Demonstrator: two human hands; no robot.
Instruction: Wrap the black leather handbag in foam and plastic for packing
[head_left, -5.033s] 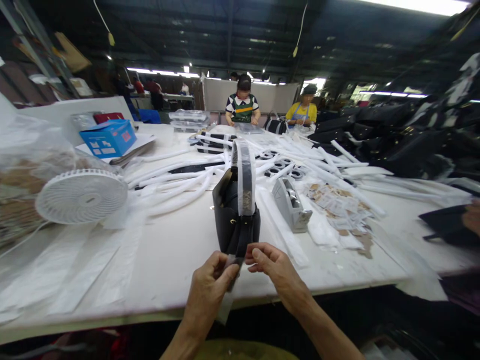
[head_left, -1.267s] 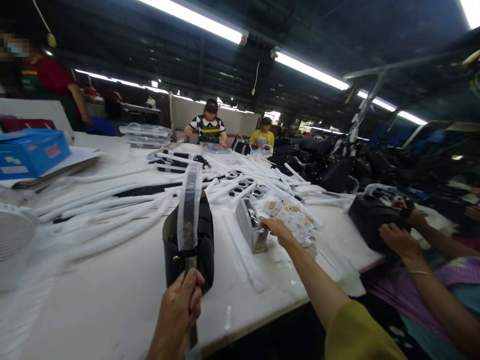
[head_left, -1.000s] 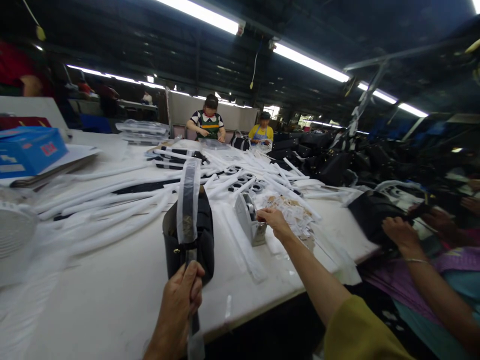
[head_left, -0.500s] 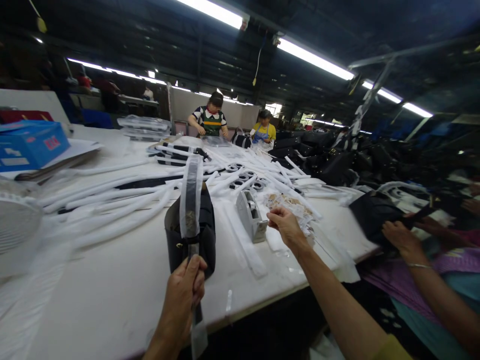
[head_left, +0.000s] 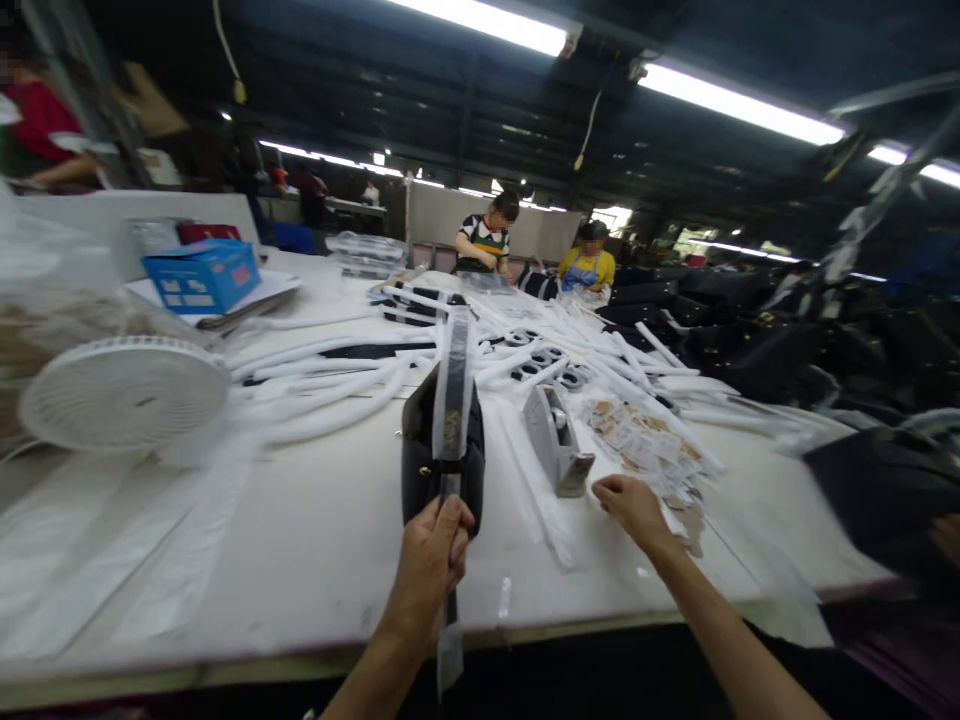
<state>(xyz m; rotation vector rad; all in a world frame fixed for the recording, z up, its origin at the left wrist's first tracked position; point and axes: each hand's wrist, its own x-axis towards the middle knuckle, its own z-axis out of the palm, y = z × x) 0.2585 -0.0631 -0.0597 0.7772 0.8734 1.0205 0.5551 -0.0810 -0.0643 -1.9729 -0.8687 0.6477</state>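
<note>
A small black handbag (head_left: 427, 470) stands upright on the white table (head_left: 315, 540). Its strap (head_left: 454, 390), wrapped in clear film, arches over it. My left hand (head_left: 431, 560) is closed round the strap's lower end, just in front of the bag. My right hand (head_left: 634, 503) hovers over the table with fingers curled in a pinch, just in front of a grey tape dispenser (head_left: 555, 440). Whether a piece of tape sits between the fingertips I cannot make out.
A white fan (head_left: 124, 395) lies at the left, a blue box (head_left: 202, 277) behind it. Several wrapped white straps (head_left: 330, 385) and small paper tags (head_left: 645, 450) cover the table. Black bags (head_left: 885, 490) sit at the right. Two people work at the far end.
My right hand reached to the tape dispenser and has drawn back toward me. My left hand kept its grip on the strap. The view swung back to the left.
</note>
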